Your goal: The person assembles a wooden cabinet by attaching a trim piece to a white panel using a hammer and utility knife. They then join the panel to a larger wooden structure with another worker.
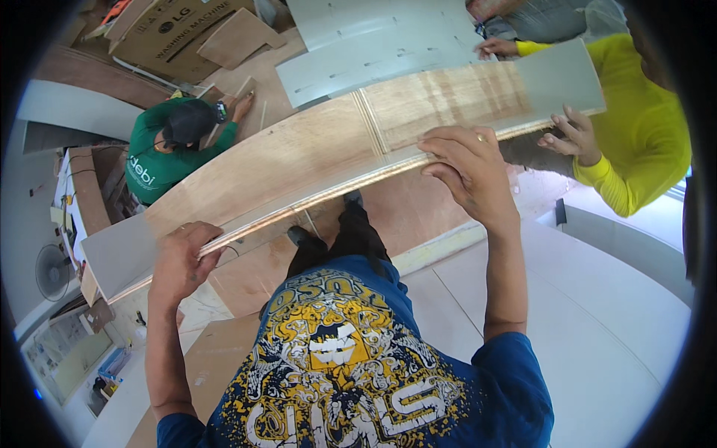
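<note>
A long plywood panel (299,153) with pale grey ends spans the view, slanting from the lower left up to the upper right. A narrow batten (371,123) crosses its face near the middle. My left hand (181,257) grips the near edge toward the left end, thumb below. Farther right, my right hand (469,168) is closed over the same edge, fingers on top and thumb below. Close to the right end, the hand (573,138) of a person in a yellow top has its fingers spread at the panel's edge.
At the left, a person in green (160,153) bends over wood pieces on the floor. Behind the panel lies a grey-white sheet (373,48); a large cardboard box (175,33) stands at the far left. A fan (54,270) is at the left, and a white surface (567,299) extends at the right.
</note>
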The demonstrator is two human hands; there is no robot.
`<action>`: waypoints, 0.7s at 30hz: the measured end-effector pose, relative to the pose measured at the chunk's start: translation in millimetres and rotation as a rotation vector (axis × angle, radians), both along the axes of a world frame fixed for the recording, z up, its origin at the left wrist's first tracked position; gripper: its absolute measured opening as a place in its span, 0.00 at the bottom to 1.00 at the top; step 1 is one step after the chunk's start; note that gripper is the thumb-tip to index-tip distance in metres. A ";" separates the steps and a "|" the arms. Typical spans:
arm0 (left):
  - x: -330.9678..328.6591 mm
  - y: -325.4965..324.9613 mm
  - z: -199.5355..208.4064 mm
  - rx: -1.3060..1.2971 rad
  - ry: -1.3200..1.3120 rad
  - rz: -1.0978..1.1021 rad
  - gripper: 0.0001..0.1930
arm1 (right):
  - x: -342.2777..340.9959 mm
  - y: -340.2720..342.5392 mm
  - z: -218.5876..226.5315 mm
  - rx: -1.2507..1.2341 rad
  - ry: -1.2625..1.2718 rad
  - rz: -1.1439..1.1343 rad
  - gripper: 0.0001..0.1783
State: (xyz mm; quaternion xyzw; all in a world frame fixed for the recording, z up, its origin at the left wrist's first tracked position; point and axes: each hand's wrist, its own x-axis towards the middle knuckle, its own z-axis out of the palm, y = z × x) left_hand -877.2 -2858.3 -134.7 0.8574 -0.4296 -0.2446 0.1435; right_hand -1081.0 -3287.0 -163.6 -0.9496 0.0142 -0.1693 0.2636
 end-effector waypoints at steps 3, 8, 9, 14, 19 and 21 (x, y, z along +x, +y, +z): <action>-4.3 -3.1 1.8 0.022 0.029 0.057 0.12 | -1.9 -1.5 -0.9 -0.032 0.044 0.008 0.16; -2.0 1.2 -0.4 0.050 -0.018 0.045 0.14 | -1.0 1.1 -1.7 -0.096 0.061 -0.007 0.16; -1.3 1.4 -0.6 0.062 -0.026 0.040 0.14 | -1.8 2.8 -4.7 -0.123 0.063 -0.018 0.15; -1.9 3.9 0.7 0.049 0.002 0.058 0.14 | 2.5 6.7 -3.4 -0.164 0.055 -0.031 0.15; -1.9 -1.3 6.7 0.044 0.003 0.050 0.13 | 1.9 6.5 1.1 -0.162 0.089 -0.020 0.16; -2.3 -2.5 7.6 0.044 -0.007 0.047 0.13 | 3.4 5.0 0.3 -0.152 0.078 -0.009 0.17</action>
